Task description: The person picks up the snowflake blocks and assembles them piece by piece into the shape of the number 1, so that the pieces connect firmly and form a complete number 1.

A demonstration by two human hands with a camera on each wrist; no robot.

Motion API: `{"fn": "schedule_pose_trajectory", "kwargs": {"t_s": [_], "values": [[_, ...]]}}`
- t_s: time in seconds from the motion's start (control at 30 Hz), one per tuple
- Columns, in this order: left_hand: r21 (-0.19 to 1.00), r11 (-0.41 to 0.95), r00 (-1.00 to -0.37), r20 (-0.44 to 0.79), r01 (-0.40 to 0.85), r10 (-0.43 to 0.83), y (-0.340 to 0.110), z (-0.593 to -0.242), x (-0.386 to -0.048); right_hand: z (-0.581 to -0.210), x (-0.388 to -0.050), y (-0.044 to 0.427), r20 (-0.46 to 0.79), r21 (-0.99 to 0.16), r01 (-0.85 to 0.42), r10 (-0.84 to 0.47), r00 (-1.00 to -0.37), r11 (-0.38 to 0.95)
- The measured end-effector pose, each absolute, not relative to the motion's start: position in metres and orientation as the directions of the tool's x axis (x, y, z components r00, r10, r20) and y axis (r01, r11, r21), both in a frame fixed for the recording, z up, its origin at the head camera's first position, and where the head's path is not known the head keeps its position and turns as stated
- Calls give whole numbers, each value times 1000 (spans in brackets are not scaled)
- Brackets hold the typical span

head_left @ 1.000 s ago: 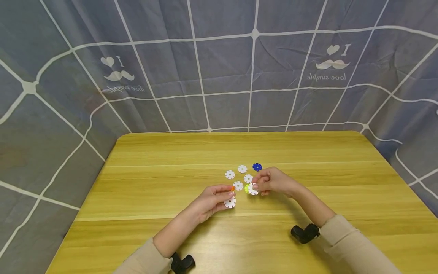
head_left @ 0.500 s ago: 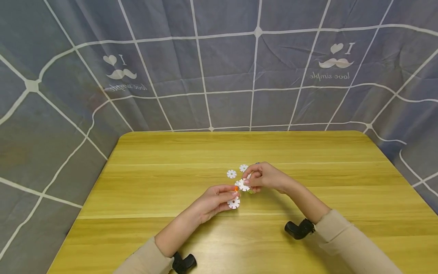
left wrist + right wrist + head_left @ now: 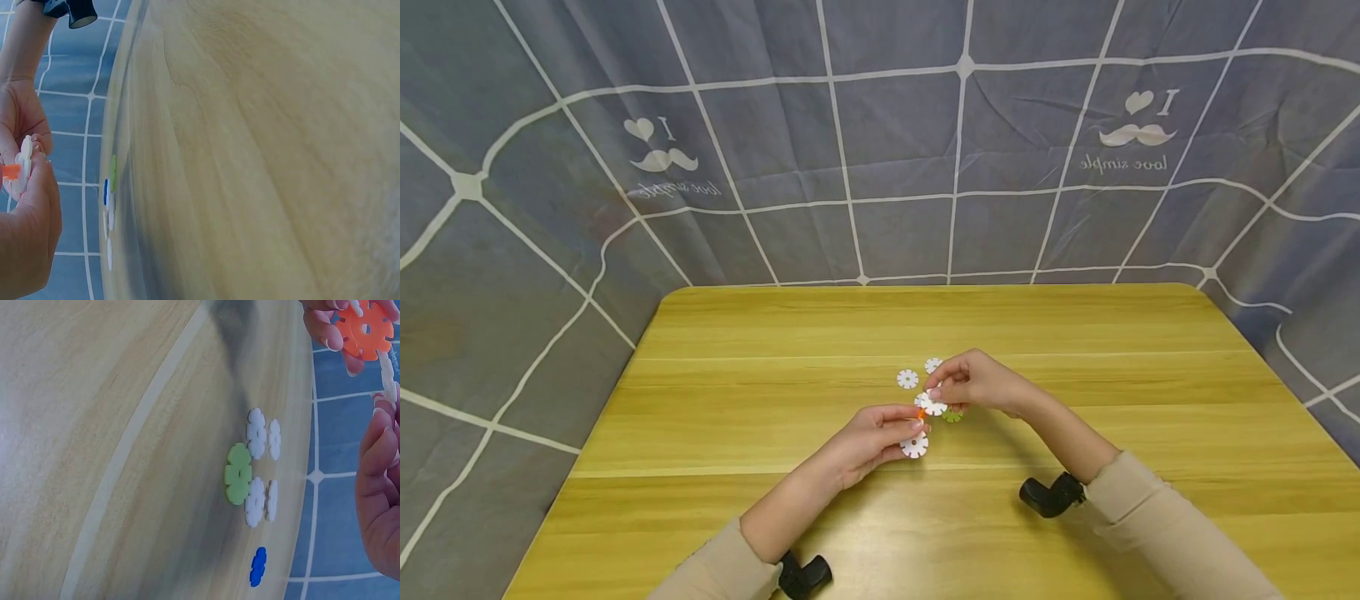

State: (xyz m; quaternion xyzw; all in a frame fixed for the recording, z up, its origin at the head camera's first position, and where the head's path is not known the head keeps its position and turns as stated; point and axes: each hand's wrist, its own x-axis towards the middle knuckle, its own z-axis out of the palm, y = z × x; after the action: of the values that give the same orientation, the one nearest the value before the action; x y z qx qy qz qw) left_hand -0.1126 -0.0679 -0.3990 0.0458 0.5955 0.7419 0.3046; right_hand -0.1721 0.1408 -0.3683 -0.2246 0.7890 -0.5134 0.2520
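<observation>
My left hand (image 3: 874, 442) pinches an orange notched disc (image 3: 364, 331) with a white notched disc (image 3: 914, 446) fitted to it, hanging at the fingertips. My right hand (image 3: 976, 387) pinches another white notched disc (image 3: 935, 407) between thumb and fingers. In the right wrist view this white disc meets the orange disc's edge, roughly at a right angle to it; how far it sits in a notch cannot be told. Both hands are raised above the table, fingertips close together. The left wrist view shows the orange and white pieces edge-on, partly hidden by fingers.
Loose notched discs lie on the wooden table (image 3: 760, 400) beyond the hands: a green disc (image 3: 238, 475), a blue disc (image 3: 258, 567) and several white ones, such as this white disc (image 3: 907, 379). A grey grid-patterned curtain (image 3: 895, 150) surrounds the table's back and sides.
My right hand has moved left with its white disc, from above the green disc to the orange disc at my left hand. The left hand has shifted slightly right, keeping its hold.
</observation>
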Motion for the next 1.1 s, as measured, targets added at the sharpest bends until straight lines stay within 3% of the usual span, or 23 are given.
{"fn": "schedule_pose_trajectory", "kwargs": {"t_s": [0.57,1.1], "values": [[964,-67,-884,-208,-258,419,-58,-397,-104,-361,-169,138,-122,-931,-147,-664,-738,335],[971,-70,-927,-196,-230,321,-49,-394,-102,-361,-164,134,-90,-926,-155,-600,-795,345]]}}
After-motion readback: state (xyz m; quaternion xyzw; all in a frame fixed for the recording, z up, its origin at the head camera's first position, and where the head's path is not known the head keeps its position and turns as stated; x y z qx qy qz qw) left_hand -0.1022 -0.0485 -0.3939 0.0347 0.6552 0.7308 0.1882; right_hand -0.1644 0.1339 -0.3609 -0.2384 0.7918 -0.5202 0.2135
